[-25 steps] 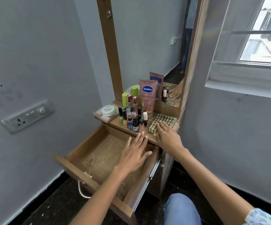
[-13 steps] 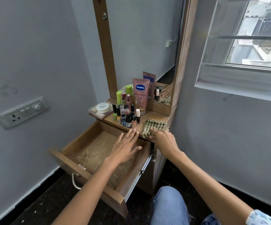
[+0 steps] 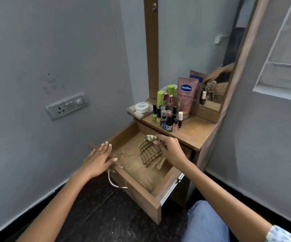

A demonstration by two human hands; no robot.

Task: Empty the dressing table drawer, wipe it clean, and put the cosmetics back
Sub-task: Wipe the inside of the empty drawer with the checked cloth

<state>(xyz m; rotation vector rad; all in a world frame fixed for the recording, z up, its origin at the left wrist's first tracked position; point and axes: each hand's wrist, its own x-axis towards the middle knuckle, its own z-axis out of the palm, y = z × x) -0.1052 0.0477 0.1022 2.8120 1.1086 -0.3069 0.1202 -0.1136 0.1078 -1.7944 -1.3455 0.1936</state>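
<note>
The wooden drawer [image 3: 142,193] is pulled out, with nothing lying on its scratched, dusty floor. My right hand [image 3: 170,148] grips a checked green-and-brown cloth [image 3: 150,151] that hangs down inside the drawer. My left hand [image 3: 99,158] rests flat on the drawer's left front corner, fingers spread. Several cosmetics stand on the dressing table top [image 3: 193,132]: small nail polish bottles [image 3: 168,118], a pink Vaseline tube [image 3: 185,96], green-capped bottles [image 3: 165,94] and a white round jar [image 3: 142,107].
A tall mirror [image 3: 193,49] in a wooden frame rises behind the cosmetics. A switch and socket plate [image 3: 67,105] is on the left wall. The metal drawer handle [image 3: 114,181] sticks out in front. A window ledge [image 3: 280,91] is at right; my knee [image 3: 205,222] is below.
My right hand lifted the cloth off the table top and brought it down into the drawer. My left hand moved from inside the drawer to its left front corner.
</note>
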